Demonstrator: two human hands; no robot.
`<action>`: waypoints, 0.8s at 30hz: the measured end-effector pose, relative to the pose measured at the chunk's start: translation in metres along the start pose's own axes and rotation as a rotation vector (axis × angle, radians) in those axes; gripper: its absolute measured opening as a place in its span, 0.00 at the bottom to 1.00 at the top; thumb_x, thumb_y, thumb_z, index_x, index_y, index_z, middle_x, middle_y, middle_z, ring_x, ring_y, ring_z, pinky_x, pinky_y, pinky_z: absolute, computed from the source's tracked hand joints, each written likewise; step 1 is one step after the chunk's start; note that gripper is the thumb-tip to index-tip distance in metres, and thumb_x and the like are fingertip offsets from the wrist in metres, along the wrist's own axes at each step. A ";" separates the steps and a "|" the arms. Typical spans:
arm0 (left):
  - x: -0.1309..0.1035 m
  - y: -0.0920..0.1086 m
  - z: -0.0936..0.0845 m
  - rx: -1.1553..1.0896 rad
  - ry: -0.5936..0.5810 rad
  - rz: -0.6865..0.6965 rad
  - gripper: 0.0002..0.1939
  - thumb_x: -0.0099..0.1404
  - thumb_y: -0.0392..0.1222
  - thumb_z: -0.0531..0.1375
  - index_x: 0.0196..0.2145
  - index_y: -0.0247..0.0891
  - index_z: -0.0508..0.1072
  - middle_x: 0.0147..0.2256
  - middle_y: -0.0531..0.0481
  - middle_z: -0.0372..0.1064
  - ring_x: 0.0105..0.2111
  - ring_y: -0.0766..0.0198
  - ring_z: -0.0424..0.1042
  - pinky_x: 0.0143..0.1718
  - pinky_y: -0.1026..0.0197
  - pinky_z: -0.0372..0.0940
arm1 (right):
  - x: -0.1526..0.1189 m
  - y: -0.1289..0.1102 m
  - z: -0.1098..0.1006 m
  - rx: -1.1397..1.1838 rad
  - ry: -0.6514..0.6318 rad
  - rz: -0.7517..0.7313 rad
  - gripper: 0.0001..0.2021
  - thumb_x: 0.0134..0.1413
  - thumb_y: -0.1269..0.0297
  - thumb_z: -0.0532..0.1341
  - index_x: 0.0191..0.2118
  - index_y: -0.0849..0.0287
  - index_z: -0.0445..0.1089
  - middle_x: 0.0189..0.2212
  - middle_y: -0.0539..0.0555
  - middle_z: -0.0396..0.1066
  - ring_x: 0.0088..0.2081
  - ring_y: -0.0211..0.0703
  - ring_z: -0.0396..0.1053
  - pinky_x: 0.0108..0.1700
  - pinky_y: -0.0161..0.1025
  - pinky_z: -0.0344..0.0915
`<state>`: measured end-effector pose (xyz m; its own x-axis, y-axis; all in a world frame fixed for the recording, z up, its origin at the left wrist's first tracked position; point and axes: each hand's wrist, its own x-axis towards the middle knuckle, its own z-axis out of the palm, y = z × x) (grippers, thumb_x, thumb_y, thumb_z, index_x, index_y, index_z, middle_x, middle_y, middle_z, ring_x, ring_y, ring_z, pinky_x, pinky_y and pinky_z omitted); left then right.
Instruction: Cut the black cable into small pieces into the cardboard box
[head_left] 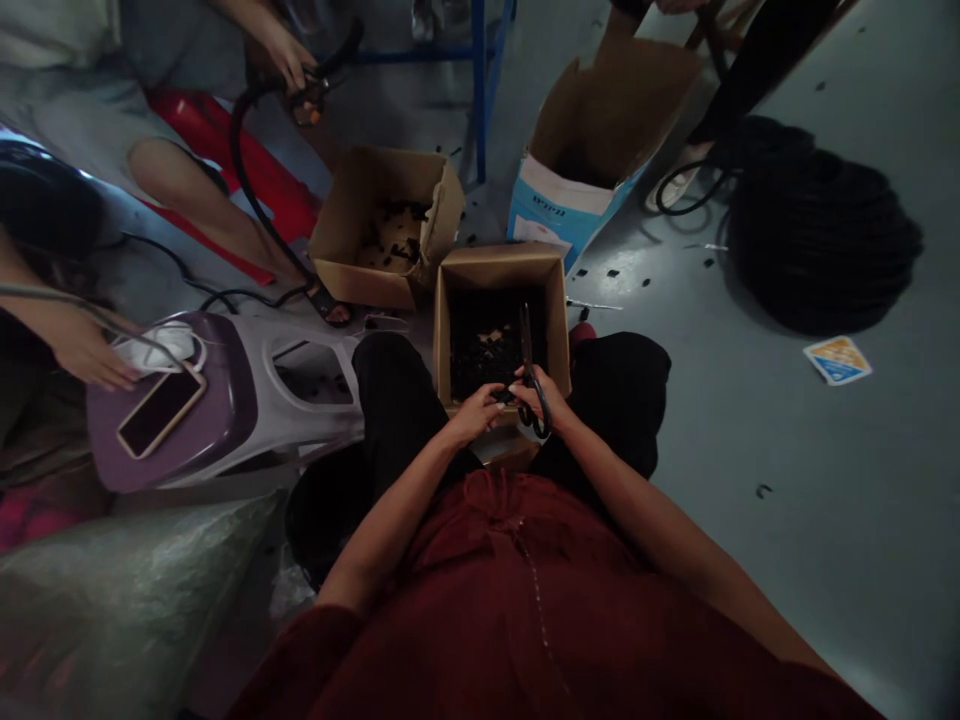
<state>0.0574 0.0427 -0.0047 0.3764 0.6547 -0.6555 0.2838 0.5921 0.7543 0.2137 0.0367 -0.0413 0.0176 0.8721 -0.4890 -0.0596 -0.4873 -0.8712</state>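
Observation:
My right hand is closed around a pair of black-handled scissors, whose blades point away from me over the cardboard box between my knees. Beside it, my left hand pinches a small black piece, and the fingertips of both hands nearly meet there. The exact shape of that piece is too dark to make out. Many small black pieces lie inside the box, below my hands.
Another cardboard box and a tall blue-and-white carton stand beyond. A phone lies on a purple stool at left, near a co-worker's hand. A big black coil sits right. Another person's hand holds black tubing.

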 end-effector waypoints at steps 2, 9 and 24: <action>0.000 0.002 0.001 -0.075 -0.024 -0.079 0.22 0.59 0.35 0.57 0.51 0.32 0.63 0.28 0.52 0.65 0.18 0.74 0.60 0.18 0.69 0.55 | -0.002 0.001 -0.001 -0.023 0.013 -0.011 0.21 0.36 0.57 0.62 0.38 0.57 0.57 0.27 0.44 0.62 0.22 0.32 0.62 0.26 0.34 0.61; -0.010 0.002 -0.014 -0.342 -0.284 -0.304 0.15 0.59 0.44 0.58 0.40 0.30 0.67 0.25 0.51 0.65 0.17 0.74 0.59 0.16 0.70 0.53 | 0.000 -0.007 0.004 -0.056 -0.023 -0.048 0.19 0.38 0.59 0.62 0.39 0.57 0.58 0.27 0.45 0.63 0.24 0.33 0.62 0.27 0.34 0.63; 0.007 0.007 -0.028 -0.289 0.073 -0.013 0.25 0.60 0.44 0.58 0.54 0.33 0.64 0.21 0.58 0.58 0.13 0.79 0.49 0.15 0.71 0.41 | -0.010 0.012 -0.009 -0.254 0.070 -0.070 0.21 0.46 0.53 0.60 0.45 0.56 0.58 0.31 0.50 0.67 0.31 0.41 0.69 0.33 0.40 0.68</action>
<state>0.0373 0.0642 -0.0054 0.3068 0.6718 -0.6742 0.0219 0.7032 0.7107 0.2221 0.0219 -0.0469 0.0824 0.9034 -0.4209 0.1964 -0.4288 -0.8818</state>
